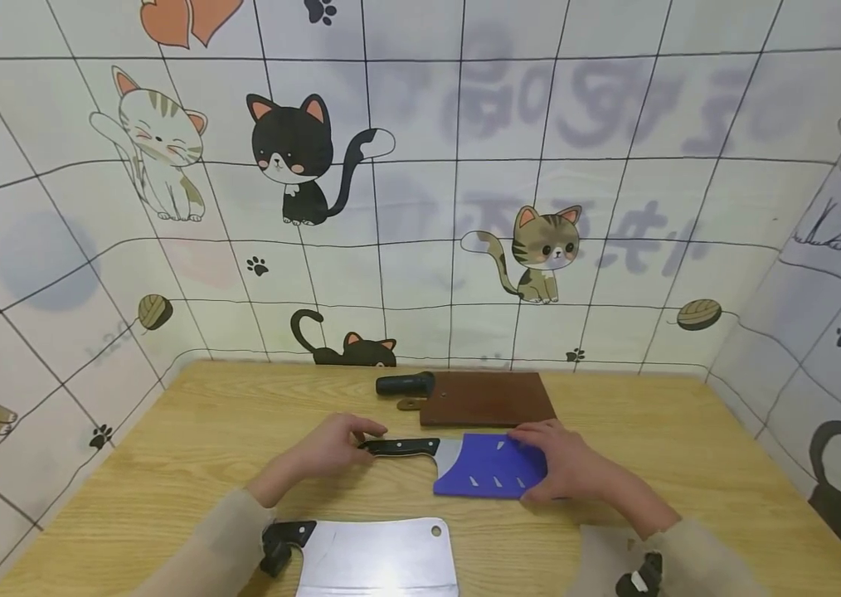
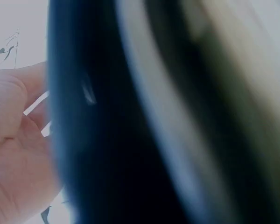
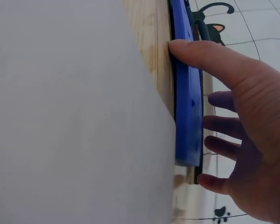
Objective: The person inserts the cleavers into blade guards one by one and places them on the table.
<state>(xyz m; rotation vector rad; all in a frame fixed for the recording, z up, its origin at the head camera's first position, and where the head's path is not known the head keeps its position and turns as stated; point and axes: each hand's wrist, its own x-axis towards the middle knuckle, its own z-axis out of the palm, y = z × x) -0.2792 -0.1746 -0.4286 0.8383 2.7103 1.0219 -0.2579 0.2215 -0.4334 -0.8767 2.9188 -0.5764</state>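
Observation:
A knife with a black riveted handle lies across the middle of the table, its blade mostly covered by a blue-purple sheath. My left hand is at the handle's end, with loosely bent fingers around its tip. At the sheath's right end is my right hand; in the right wrist view, the thumb touches the near edge of the sheath and the other fingers spread along the far side. Nearer to me lies a cleaver with a bare, wide steel blade; my left sleeve partly hides its black handle. Dark blurred shapes fill most of the left wrist view.
Behind the knife lies a brown flat cover with a black handle and a small brown tab beside it. A pale flat piece is by my right sleeve. Cat-patterned cloth walls border the wooden table.

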